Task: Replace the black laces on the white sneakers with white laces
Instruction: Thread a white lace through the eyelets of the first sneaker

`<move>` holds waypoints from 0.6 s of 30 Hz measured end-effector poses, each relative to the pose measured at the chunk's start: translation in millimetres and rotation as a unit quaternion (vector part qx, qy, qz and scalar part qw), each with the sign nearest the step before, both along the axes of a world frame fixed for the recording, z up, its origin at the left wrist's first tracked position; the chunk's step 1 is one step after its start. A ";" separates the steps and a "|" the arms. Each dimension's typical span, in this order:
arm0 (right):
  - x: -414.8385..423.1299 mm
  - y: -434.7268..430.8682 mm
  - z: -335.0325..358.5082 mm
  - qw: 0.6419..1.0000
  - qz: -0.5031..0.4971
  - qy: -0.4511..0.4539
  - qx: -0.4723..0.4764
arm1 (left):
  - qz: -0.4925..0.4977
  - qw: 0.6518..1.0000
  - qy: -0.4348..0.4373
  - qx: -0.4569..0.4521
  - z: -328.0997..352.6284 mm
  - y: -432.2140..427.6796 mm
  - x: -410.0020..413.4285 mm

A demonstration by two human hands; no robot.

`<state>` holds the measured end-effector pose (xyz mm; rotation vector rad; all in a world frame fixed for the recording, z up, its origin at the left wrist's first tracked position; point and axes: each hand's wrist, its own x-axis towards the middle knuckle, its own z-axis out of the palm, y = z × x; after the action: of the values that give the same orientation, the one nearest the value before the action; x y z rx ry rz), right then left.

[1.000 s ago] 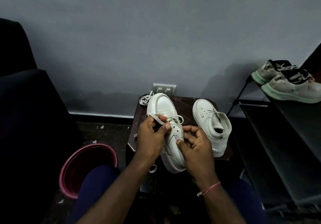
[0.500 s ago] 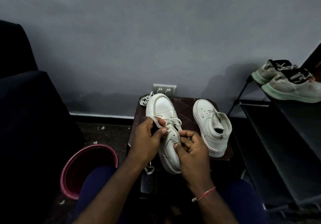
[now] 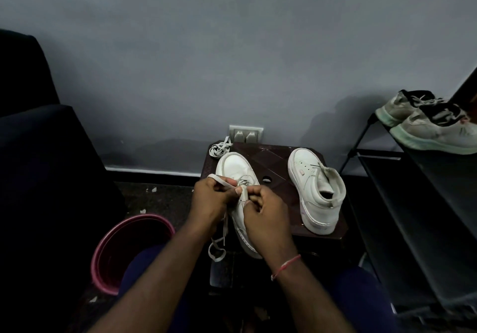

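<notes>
Both hands are on the first sneaker. It sits on the left half of the desk, toe to 12 o'clock, heel hanging off the near edge toward 6. It looks tipped to one side; I can't tell how far.

My left hand has its fingers curled, with thumb and forefinger pinching the white lace. A loop of lace pokes out at the hand's 10 o'clock. The rest drops from under the hand toward 6, past the desk edge, and ends in a loose curl.

My right hand also has its fingers curled. Thumb and fingertips pinch the first sneaker's upper by the eyelets, right against the left hand's fingertips. There is a red thread on the right wrist.

The second sneaker is at 3 o'clock of the first, well apart from both hands. It stands upright on its sole on the desk, toe to 12, opening up. Its lacing is too small to tell.

A spare lace bundle lies at the desk's 11 o'clock corner, just past the first sneaker's toe. A wall socket is at 12 o'clock of the desk, and a pink bucket is on the floor at 8 o'clock. A shoe rack stands at 3 o'clock with another pair of shoes on its top shelf. A dark seat is at 9 o'clock.
</notes>
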<state>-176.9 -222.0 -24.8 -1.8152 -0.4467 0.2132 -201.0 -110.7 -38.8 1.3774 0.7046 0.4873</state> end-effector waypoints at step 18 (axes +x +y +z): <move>20.7 5.4 16.0 0.908 0.004 -0.264 -0.324 | -0.019 0.998 0.041 0.038 8.4 5.1 17.5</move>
<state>-156.2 -216.6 -8.7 -2.5368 -0.8331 -0.1600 -183.5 -105.5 -30.4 1.4866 0.7306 0.4335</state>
